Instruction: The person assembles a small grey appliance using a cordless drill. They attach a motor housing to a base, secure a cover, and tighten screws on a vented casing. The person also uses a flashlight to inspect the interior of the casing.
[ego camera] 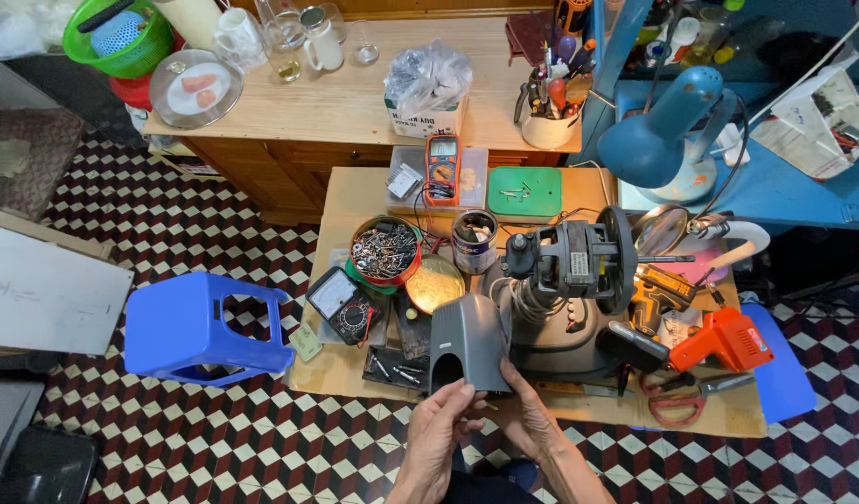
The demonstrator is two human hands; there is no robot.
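1. Head view, hands: both hands hold a grey plastic housing cover (467, 343) over the near edge of the low wooden bench (355, 198). The left hand (440, 422) grips its lower edge at the arched cut-out, fingers curled round the rim. The right hand (525, 417) is closed on the lower right side of the same cover, thumb up against it.

2. Head view, work piece: just behind the cover, an electric motor assembly (569, 263) stands exposed on a dark grey base (551, 341), with windings and white leads showing at its left.

3. Progress, as a judgement: the cover is off the motor and in hand, so the unit stands open. Loose screws lie on a dark tray (395, 367) beside the left hand. Nothing shows the motor itself being worked on yet.

4. Head view, surroundings: an analogue meter (343, 305), a red tin of small metal parts (384, 250), a round brass lid (435, 283), a digital multimeter (440, 170), an orange glue gun (721, 341), red-handled scissors (683, 401) and a blue desk lamp (658, 140) lie about. A blue plastic stool (201, 327) stands on the floor to the left.

5. Limits: the cover's inner face is hidden. The forearms are cut off by the lower frame edge. The clutter right of the motor is hard to make out.
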